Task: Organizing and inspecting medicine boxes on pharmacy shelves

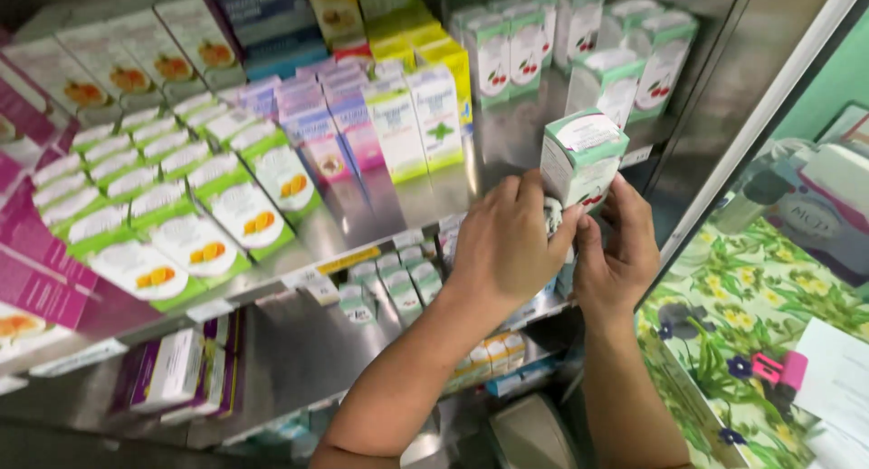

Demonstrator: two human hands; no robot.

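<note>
Now gripping box (582, 157) upright above shelf (507, 143) | left hand (507, 247), right hand (617, 252) both pinching its base, keeping the front face readable.

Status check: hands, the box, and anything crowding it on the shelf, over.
Left hand and right hand both grip the white-and-green box from below. Box upright, above the steel shelf. Matching cherry-print boxes stand behind it, apart.
</note>
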